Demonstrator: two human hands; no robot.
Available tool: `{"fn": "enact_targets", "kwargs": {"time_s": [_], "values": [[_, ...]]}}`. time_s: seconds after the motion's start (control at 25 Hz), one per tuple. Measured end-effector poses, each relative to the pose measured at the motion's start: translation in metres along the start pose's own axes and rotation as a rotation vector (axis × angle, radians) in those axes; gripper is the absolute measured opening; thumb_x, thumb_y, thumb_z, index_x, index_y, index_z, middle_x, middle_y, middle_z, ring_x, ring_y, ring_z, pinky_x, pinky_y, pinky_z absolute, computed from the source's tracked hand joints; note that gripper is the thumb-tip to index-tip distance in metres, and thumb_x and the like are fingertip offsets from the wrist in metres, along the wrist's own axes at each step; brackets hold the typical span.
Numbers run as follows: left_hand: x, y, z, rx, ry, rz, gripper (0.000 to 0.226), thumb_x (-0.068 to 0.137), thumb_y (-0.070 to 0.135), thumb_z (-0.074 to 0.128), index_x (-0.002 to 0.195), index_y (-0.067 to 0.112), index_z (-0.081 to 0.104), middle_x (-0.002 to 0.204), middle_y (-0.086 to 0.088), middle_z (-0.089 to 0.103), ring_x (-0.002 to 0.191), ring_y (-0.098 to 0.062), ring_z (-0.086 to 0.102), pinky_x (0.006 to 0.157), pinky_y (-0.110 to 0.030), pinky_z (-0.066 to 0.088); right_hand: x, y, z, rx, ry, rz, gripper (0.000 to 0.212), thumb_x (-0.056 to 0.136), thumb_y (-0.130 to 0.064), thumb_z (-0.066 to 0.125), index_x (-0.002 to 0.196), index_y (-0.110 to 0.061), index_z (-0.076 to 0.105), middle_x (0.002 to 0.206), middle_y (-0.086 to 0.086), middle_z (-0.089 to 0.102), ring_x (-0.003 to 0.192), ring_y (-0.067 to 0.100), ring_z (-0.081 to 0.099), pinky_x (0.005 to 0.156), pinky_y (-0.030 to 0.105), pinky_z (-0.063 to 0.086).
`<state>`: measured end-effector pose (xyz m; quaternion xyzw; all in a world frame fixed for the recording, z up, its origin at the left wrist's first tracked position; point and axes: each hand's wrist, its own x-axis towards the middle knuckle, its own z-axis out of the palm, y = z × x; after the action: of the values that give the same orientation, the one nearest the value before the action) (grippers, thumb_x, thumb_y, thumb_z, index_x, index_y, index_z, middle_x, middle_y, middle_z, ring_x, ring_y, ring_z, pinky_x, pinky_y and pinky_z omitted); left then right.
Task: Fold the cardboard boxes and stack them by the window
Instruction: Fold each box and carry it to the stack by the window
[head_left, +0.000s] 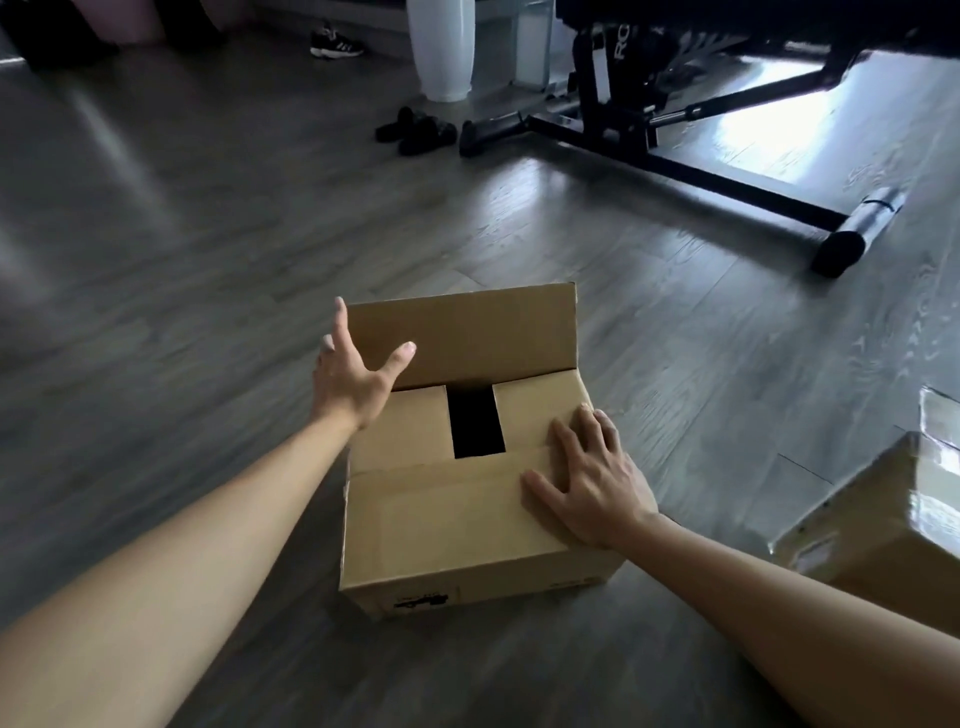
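The cardboard box (467, 499) sits upright on the floor (208, 260), far flap (462, 338) raised; left hand (353, 379) spread loose beside it, right hand (592, 483) pressing flat, grasping nothing.

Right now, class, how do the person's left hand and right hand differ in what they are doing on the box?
The left hand is raised with fingers spread at the upright far flap; the right hand lies flat, palm down. The left hand reaches the box's far left corner; the right hand presses the near flap at the right edge. Both hands are open, gripping nothing.
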<state>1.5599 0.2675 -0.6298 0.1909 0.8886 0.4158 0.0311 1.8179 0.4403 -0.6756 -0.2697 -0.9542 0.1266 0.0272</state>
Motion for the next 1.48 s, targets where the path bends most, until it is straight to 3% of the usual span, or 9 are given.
{"fn": "enact_targets", "kwargs": {"time_s": [0.2, 0.36, 0.52, 0.64, 0.72, 0.8, 0.92, 1.28, 1.48], "values": [[-0.017, 0.022, -0.029, 0.130, 0.060, 0.120, 0.079, 0.075, 0.070, 0.055, 0.145, 0.034, 0.045, 0.134, -0.011, 0.047, 0.114, -0.031, 0.057, 0.094, -0.039, 0.044, -0.005, -0.005, -0.010, -0.095, -0.021, -0.016, 0.090, 0.086, -0.080, 0.025, 0.154, -0.021, 0.026, 0.165, 0.012, 0.009, 0.152, 0.030, 0.004, 0.120, 0.049, 0.021], [-0.044, 0.019, -0.033, 0.493, 0.114, 0.215, 0.057, 0.083, 0.066, 0.056, 0.126, 0.029, 0.065, 0.120, -0.008, 0.056, 0.112, -0.030, 0.055, 0.099, -0.044, 0.036, -0.014, -0.012, -0.021, -0.138, 0.220, -0.178, 0.082, 0.085, -0.065, 0.050, 0.142, -0.006, 0.049, 0.145, 0.021, 0.044, 0.136, 0.041, 0.041, 0.112, 0.053, 0.034], [-0.076, 0.016, -0.028, 0.706, 0.112, 0.350, 0.070, 0.078, 0.073, 0.033, 0.115, 0.027, 0.073, 0.125, -0.006, 0.062, 0.121, -0.028, 0.048, 0.104, -0.051, 0.029, -0.015, -0.013, -0.024, -0.134, 0.375, -0.233, 0.088, 0.077, -0.059, 0.069, 0.140, -0.001, 0.050, 0.142, 0.024, 0.047, 0.131, 0.043, 0.045, 0.106, 0.058, 0.040], [-0.097, 0.014, -0.017, 0.840, -0.093, 0.345, 0.092, 0.078, 0.081, 0.012, 0.137, 0.028, 0.059, 0.145, -0.006, 0.051, 0.137, -0.026, 0.038, 0.114, -0.055, 0.021, -0.012, -0.006, -0.026, -0.152, 0.331, -0.228, 0.096, 0.081, -0.066, 0.062, 0.151, -0.005, 0.037, 0.157, 0.022, 0.031, 0.146, 0.040, 0.029, 0.115, 0.055, 0.030], [-0.107, 0.005, -0.007, 0.856, -0.239, 0.324, 0.100, 0.079, 0.085, 0.001, 0.158, 0.029, 0.024, 0.164, -0.007, 0.022, 0.152, -0.026, 0.013, 0.120, -0.054, 0.005, -0.010, 0.000, -0.025, -0.156, 0.234, -0.215, 0.097, 0.086, -0.071, 0.050, 0.157, -0.011, 0.024, 0.165, 0.016, 0.014, 0.153, 0.033, 0.012, 0.122, 0.052, 0.016], [-0.112, -0.006, -0.002, 0.879, -0.349, 0.332, 0.097, 0.080, 0.086, -0.001, 0.159, 0.030, -0.009, 0.167, -0.006, -0.007, 0.153, -0.026, -0.013, 0.121, -0.051, -0.010, -0.006, 0.004, -0.021, -0.184, 0.094, -0.171, 0.095, 0.088, -0.077, 0.032, 0.160, -0.020, 0.009, 0.167, 0.010, -0.002, 0.154, 0.028, -0.005, 0.124, 0.050, 0.002], [-0.115, -0.015, 0.002, 0.877, -0.469, 0.311, 0.091, 0.081, 0.087, 0.001, 0.149, 0.035, -0.029, 0.162, -0.005, -0.027, 0.149, -0.025, -0.028, 0.119, -0.049, -0.020, -0.001, 0.010, -0.013, -0.182, -0.065, -0.119, 0.094, 0.084, -0.083, 0.008, 0.160, -0.028, -0.001, 0.167, 0.005, -0.012, 0.153, 0.024, -0.014, 0.123, 0.051, -0.006], [-0.113, -0.027, 0.009, 0.823, -0.502, 0.292, 0.087, 0.077, 0.087, -0.008, 0.148, 0.041, -0.029, 0.160, -0.002, -0.032, 0.148, -0.024, -0.029, 0.120, -0.047, -0.019, 0.003, 0.017, -0.007, -0.101, -0.144, -0.088, 0.095, 0.080, -0.088, 0.003, 0.158, -0.036, -0.001, 0.167, -0.003, -0.013, 0.152, 0.018, -0.016, 0.123, 0.044, 0.002], [-0.102, -0.035, -0.003, 0.816, -0.324, 0.072, 0.074, 0.094, 0.072, 0.005, 0.159, 0.037, 0.002, 0.168, -0.007, -0.004, 0.154, -0.029, -0.002, 0.121, -0.053, -0.002, 0.008, 0.015, -0.013, -0.016, 0.072, -0.094, 0.058, 0.098, -0.066, 0.031, 0.145, -0.037, 0.047, 0.157, -0.002, 0.035, 0.145, 0.021, 0.027, 0.113, 0.044, 0.027]]}}
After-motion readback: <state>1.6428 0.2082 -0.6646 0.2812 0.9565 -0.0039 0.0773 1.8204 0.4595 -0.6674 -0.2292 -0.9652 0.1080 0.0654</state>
